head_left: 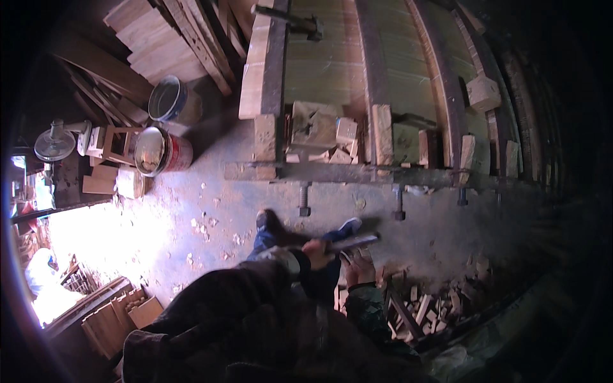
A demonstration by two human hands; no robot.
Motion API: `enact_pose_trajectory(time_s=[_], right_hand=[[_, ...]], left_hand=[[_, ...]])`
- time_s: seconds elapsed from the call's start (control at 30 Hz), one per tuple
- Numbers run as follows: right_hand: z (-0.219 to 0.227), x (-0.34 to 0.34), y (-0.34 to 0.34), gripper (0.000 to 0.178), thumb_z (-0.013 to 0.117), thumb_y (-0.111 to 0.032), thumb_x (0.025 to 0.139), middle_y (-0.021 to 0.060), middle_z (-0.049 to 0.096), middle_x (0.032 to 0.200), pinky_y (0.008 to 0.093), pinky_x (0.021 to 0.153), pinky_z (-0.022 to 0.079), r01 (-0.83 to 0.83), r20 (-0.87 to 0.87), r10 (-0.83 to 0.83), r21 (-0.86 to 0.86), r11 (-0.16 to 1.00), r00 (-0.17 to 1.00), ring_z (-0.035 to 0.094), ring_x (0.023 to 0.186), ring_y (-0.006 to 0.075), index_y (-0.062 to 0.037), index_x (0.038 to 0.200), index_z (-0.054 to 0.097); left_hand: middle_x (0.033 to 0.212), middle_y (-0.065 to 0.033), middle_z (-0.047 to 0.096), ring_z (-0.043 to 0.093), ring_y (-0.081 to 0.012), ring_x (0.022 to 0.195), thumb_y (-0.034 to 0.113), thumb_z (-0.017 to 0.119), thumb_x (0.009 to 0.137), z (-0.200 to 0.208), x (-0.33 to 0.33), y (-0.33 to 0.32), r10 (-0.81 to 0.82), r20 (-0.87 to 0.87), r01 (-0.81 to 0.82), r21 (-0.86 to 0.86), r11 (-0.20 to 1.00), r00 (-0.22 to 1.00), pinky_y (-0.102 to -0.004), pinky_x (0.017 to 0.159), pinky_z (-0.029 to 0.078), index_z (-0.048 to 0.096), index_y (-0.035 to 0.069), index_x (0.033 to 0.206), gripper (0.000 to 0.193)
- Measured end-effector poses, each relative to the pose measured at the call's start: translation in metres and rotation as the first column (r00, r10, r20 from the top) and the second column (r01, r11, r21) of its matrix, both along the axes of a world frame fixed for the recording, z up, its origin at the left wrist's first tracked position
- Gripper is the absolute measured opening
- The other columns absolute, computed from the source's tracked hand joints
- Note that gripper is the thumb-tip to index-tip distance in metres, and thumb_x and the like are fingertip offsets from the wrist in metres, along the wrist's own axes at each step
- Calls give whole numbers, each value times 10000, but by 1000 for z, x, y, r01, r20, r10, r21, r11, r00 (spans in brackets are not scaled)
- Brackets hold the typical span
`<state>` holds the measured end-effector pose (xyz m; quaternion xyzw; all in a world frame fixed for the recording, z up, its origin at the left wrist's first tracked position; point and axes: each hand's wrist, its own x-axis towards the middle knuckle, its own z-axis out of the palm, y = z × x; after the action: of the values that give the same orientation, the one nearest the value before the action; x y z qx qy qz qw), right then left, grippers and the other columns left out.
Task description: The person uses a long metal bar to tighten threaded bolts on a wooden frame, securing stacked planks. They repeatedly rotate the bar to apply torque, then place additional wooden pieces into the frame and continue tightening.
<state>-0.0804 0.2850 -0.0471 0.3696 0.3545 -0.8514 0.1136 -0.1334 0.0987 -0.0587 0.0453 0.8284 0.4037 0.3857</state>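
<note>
Head view: buckets [181,153], bolted rack [408,174] and scrap wood [423,309] around stained floor [214,185]; grey bar [359,242] clasped in left fingers [315,255]; right fingers [361,261] too dim to tell.

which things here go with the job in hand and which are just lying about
Likely in use:
- grey bar, in the left hand, right hand close by
- possibly the frame with protruding bolts

Likely just lying about:
- two buckets
- wood scraps
- planks at upper left

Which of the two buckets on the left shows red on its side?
The nearer bucket, the one lower in the picture; its outer wall carries a red patch, while the farther bucket shows no red.
</note>
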Motion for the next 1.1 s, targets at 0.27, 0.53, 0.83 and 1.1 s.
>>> enact_pose_trajectory(time_s=[0.27, 0.53, 0.83, 1.1], right_hand=[[-35, 30, -134, 840, 386, -689, 911, 173, 512, 1365, 465, 1103, 339, 504, 462, -328, -332, 797, 824, 478, 1272, 310, 2, 1388, 417], [-109, -13, -135, 217, 484, -111, 914, 121, 666, 989, 401, 830, 556, 362, 412, -269, -168, 917, 870, 661, 904, 271, 14, 1011, 632], [-88, -33, -128, 155, 578, 62, 811, 87, 621, 937, 468, 884, 539, 344, 418, -329, 41, 938, 847, 634, 892, 260, -45, 923, 580], [-47, -41, -135, 271, 621, 83, 835, 73, 642, 1070, 461, 1007, 467, 272, 280, -266, 16, 962, 923, 615, 1035, 232, -45, 1074, 611]], left_hand=[[795, -1, 633, 608, -113, 781, 13, 710, 841, 37, 13, -44, 580, 529, -782, 484, 393, 619, -295, 705, 501, 621, 52, 829, 98], [972, -88, 682, 634, -182, 864, 149, 595, 928, 11, 32, -161, 591, 213, -593, 559, 579, 778, -341, 814, 514, 627, 44, 1058, 170], [1315, -263, 481, 452, -418, 1248, 318, 400, 1024, -72, 76, -276, 526, 727, -841, -131, -525, -442, -539, 1074, 375, 429, -96, 1273, 484], [1186, -191, 558, 528, -420, 1106, 367, 362, 1025, -178, 61, -262, 149, 591, -430, -367, -825, -793, -644, 960, 414, 482, 64, 1195, 368]])
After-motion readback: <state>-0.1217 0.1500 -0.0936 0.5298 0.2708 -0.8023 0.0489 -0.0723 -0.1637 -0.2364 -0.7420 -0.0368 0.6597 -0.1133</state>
